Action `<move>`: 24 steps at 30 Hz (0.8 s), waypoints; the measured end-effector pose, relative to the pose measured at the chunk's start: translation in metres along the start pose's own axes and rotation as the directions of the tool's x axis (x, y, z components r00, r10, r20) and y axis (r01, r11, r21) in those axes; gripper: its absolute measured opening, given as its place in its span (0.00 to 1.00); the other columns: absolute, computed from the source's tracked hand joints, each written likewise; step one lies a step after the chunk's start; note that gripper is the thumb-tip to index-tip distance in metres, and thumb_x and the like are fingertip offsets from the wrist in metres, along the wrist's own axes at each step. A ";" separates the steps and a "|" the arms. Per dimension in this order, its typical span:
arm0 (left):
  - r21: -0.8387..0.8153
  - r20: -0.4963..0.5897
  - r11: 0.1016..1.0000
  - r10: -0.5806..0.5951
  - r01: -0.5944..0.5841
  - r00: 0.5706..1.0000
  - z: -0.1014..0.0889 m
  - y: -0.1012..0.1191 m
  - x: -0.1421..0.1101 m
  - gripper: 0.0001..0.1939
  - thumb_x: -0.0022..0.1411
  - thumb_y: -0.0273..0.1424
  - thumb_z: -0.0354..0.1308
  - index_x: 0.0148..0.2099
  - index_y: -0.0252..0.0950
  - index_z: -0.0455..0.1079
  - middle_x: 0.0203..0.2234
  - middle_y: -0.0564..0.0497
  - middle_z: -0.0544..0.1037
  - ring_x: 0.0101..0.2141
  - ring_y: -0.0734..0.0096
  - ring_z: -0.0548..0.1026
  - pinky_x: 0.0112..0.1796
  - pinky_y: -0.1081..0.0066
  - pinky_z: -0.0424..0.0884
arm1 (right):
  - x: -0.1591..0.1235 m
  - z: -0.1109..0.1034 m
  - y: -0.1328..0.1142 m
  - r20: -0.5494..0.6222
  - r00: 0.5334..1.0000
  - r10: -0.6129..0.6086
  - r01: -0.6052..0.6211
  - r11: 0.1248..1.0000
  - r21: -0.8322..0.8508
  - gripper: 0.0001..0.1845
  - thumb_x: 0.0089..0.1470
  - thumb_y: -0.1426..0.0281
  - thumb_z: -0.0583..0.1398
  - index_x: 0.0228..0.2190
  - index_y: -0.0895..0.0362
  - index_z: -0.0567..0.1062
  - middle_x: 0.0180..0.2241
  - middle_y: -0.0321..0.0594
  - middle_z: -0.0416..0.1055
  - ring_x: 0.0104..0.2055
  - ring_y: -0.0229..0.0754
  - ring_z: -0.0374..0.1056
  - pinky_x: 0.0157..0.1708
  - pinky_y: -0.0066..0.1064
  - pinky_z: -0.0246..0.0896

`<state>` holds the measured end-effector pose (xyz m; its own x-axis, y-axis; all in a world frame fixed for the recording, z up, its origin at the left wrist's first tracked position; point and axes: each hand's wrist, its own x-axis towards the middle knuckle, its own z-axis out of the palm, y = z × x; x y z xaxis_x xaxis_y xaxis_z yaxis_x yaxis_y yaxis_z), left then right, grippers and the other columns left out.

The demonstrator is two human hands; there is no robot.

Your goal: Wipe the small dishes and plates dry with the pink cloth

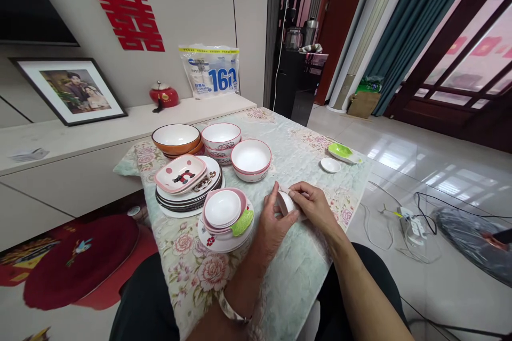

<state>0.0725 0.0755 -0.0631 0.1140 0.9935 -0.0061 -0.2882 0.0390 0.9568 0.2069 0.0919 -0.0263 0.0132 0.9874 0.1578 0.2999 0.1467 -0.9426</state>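
Observation:
Above the near part of the table, a small white bowl (286, 203) is tilted on its side between my two hands. My left hand (273, 226) has its thumb and fingers round the near and left rim. Fingers of my right hand (314, 206) press on the far right side of the same bowl, partly hiding it. Just left of my left hand is a stack of small white bowls (222, 208) in a pink dish with a green leaf-shaped part (242, 222), on flower-patterned plates (206, 242).
Beyond stand white bowls with red rims (251, 157), stacked patterned bowls (221, 136), orange bowls (176, 139) and plates (189, 205). A small white dish (330, 165) and a green leaf-shaped dish (341, 151) lie near the table's right edge. Cables and a power strip (414, 226) lie on the floor.

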 end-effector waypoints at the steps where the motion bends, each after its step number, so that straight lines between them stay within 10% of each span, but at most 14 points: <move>1: 0.114 -0.041 0.993 0.044 -0.039 0.998 -0.001 -0.002 0.002 0.46 0.49 0.33 0.67 0.69 0.37 0.54 0.56 0.39 0.67 0.43 0.60 0.76 0.42 0.62 0.75 | -0.001 -0.001 -0.001 0.021 1.000 0.017 -0.018 0.998 0.054 0.10 0.55 0.62 0.62 0.31 0.56 0.77 0.26 0.35 0.71 0.27 0.36 0.63 0.27 0.28 0.59; 7: 0.600 -0.045 0.757 0.356 -0.260 0.933 -0.003 -0.009 0.006 0.42 0.47 0.27 0.65 0.65 0.33 0.59 0.49 0.41 0.68 0.53 0.54 0.69 0.55 0.54 0.66 | -0.008 -0.007 -0.009 0.096 0.995 0.042 -0.052 0.993 0.107 0.11 0.52 0.60 0.64 0.33 0.56 0.78 0.32 0.37 0.72 0.26 0.35 0.66 0.23 0.26 0.61; 13: 0.805 0.034 0.545 0.349 -0.232 0.937 -0.003 -0.001 0.002 0.43 0.47 0.25 0.67 0.65 0.33 0.58 0.52 0.39 0.67 0.54 0.48 0.66 0.55 0.49 0.63 | -0.009 -0.003 -0.006 0.110 0.977 0.181 -0.188 0.980 0.057 0.10 0.50 0.62 0.63 0.31 0.55 0.72 0.23 0.33 0.70 0.20 0.38 0.67 0.17 0.28 0.63; 18: 0.649 -0.054 0.731 0.322 -0.211 0.945 0.000 -0.003 0.001 0.44 0.49 0.26 0.65 0.66 0.35 0.52 0.53 0.39 0.67 0.55 0.54 0.68 0.55 0.54 0.66 | -0.005 0.004 0.003 -0.082 0.990 0.112 -0.123 0.981 -0.148 0.03 0.47 0.70 0.61 0.28 0.55 0.71 0.20 0.31 0.67 0.19 0.36 0.64 0.19 0.27 0.58; 24: 0.328 -0.137 0.939 -0.064 0.106 0.989 -0.003 -0.008 0.005 0.19 0.65 0.34 0.45 0.57 0.33 0.59 0.28 0.51 0.75 0.18 0.70 0.71 0.24 0.67 0.71 | -0.002 0.004 0.004 -0.177 0.983 0.043 -0.081 0.973 -0.217 0.02 0.47 0.72 0.60 0.28 0.55 0.73 0.23 0.33 0.70 0.24 0.37 0.65 0.25 0.28 0.58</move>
<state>0.0726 0.0804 -0.0720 0.0009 0.9942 -0.1072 0.0537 0.1070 0.9928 0.2040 0.0903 -0.0313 0.1944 0.9666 0.1670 0.4973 0.0496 -0.8661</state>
